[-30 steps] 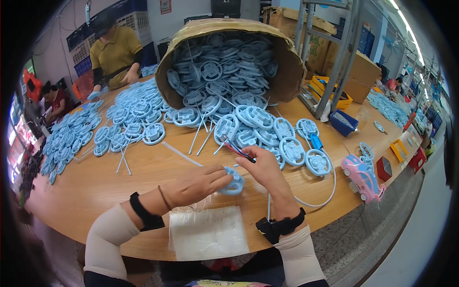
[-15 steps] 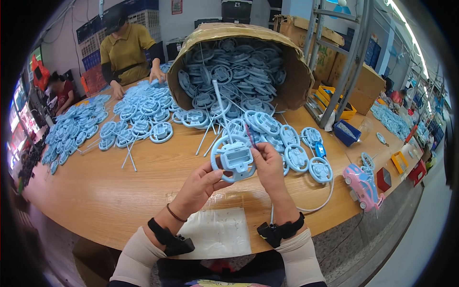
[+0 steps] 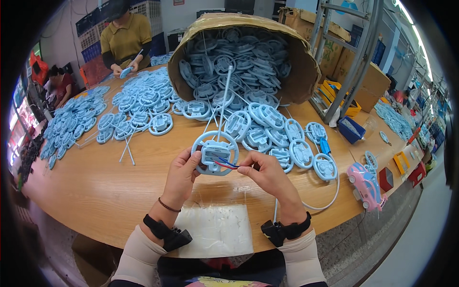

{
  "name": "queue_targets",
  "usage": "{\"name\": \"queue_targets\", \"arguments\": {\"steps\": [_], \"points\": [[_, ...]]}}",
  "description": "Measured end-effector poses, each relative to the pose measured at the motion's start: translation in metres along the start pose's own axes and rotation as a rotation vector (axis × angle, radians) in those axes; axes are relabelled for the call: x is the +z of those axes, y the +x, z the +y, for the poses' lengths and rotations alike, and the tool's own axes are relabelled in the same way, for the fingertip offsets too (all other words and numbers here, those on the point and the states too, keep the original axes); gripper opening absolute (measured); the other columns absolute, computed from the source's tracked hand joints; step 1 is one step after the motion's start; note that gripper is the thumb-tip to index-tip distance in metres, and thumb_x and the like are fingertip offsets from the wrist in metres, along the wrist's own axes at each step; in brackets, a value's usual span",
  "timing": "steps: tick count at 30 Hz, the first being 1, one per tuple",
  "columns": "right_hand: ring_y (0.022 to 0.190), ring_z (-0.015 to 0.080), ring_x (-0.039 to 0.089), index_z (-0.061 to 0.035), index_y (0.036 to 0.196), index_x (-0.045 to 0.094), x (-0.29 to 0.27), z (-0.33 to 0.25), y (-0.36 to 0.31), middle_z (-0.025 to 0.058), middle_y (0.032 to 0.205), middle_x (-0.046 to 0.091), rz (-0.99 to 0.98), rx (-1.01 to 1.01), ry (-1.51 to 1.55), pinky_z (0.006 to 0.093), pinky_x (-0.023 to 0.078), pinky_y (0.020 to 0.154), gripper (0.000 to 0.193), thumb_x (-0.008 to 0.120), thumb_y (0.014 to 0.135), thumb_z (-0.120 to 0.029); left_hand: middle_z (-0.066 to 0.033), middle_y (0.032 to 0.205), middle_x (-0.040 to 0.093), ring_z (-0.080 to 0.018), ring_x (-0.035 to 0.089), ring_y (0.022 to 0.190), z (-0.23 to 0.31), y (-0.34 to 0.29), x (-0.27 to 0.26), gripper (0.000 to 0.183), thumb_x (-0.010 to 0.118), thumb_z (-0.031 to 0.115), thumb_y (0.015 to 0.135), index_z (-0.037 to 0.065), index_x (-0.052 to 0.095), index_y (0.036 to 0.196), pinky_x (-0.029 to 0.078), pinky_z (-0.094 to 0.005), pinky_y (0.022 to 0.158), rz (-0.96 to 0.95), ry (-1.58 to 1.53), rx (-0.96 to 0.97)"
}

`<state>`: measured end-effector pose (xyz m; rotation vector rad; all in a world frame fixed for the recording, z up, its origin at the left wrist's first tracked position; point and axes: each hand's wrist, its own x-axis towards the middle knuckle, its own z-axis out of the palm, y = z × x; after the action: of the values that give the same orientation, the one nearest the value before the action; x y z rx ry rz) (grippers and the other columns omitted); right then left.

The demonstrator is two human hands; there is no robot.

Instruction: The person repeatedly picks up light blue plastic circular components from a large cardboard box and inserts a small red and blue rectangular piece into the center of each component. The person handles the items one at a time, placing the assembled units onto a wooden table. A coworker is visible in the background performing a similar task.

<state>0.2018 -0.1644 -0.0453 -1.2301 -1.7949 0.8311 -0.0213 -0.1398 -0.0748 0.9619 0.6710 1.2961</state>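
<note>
A light-blue toy steering wheel [image 3: 210, 152] is upright over the table, its recessed box-like middle facing me. A pale rod [image 3: 224, 100] rises from behind its top. My left hand [image 3: 180, 176] pinches the wheel's left rim, thumb in front. Thin red and blue wires [image 3: 228, 164] cross the middle of the wheel, and their right ends are between the thumb and fingers of my right hand [image 3: 265, 173]. What lies at the hidden wire ends I cannot make out.
Behind the wheel, a tipped cardboard drum [image 3: 306, 91] spills light-blue steering wheels [image 3: 258, 136]. Further piles [image 3: 143, 98] spread left, by a co-worker [image 3: 125, 38] holding a blue piece. A whitish sheet [image 3: 215, 232] lies in front of me. At right are a pink toy car [image 3: 366, 186] and a blue bin [image 3: 351, 129].
The wheel has moved left and turned more upright. My right hand has come off its rim and drawn the wires across its front. The co-worker has lifted a piece off the pile.
</note>
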Motion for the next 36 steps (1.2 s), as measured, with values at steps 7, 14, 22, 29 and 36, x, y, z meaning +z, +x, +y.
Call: {"name": "queue_targets", "arguments": {"steps": [7,14,22,29,36], "points": [[0.059,0.0104,0.050,-0.0025,0.079,0.061,0.005,0.002,0.002,0.0032,0.067,0.060,0.002,-0.018,0.093,0.0252,0.040,0.054,0.014,0.068,0.076,-0.014,-0.0026,0.099,0.061,-0.0108,0.059,0.085,0.004,-0.002,0.006,0.026,0.052,0.016,0.092,0.002,0.054,0.113,0.050,-0.0269,0.076,-0.010,-0.055,-0.037],[0.059,0.0104,0.050,-0.0025,0.076,0.059,0.008,0.000,0.003,0.0032,0.065,0.058,-0.038,-0.010,0.131,0.0250,0.039,0.054,0.012,0.068,0.076,-0.011,-0.0020,0.098,0.061,-0.0106,0.059,0.085,-0.001,-0.004,0.003,0.023,0.051,0.016,0.092,0.003,0.054,0.111,0.049,-0.0267,0.077,0.008,-0.066,-0.041],[0.062,0.0212,0.057,-0.0022,0.074,0.060,0.002,-0.012,0.023,0.0086,0.070,0.060,0.018,-0.327,-0.046,0.0314,0.043,0.057,0.013,0.068,0.072,-0.011,-0.0050,0.103,0.061,-0.0138,0.059,0.092,-0.003,0.012,-0.021,0.024,0.050,0.019,0.093,0.003,0.055,0.110,0.049,-0.0291,0.081,-0.153,-0.163,-0.022],[0.063,0.0214,0.057,-0.0041,0.075,0.059,0.017,-0.018,0.050,0.0082,0.069,0.060,0.028,-0.383,0.026,0.0315,0.043,0.057,0.012,0.068,0.072,-0.012,-0.0096,0.123,0.051,-0.0212,0.054,0.108,0.026,0.013,-0.026,0.039,0.042,0.029,0.095,0.006,0.041,0.127,0.046,-0.0375,0.091,-0.220,-0.182,-0.053],[0.066,0.0225,0.059,-0.0037,0.074,0.057,0.029,-0.011,0.053,0.0086,0.071,0.060,0.068,-0.398,0.001,0.0328,0.043,0.057,0.015,0.068,0.072,-0.014,-0.0098,0.128,0.046,-0.0247,0.049,0.114,0.016,0.026,-0.041,0.041,0.040,0.031,0.095,0.009,0.037,0.130,0.043,-0.0436,0.094,-0.256,-0.281,-0.091]]}}
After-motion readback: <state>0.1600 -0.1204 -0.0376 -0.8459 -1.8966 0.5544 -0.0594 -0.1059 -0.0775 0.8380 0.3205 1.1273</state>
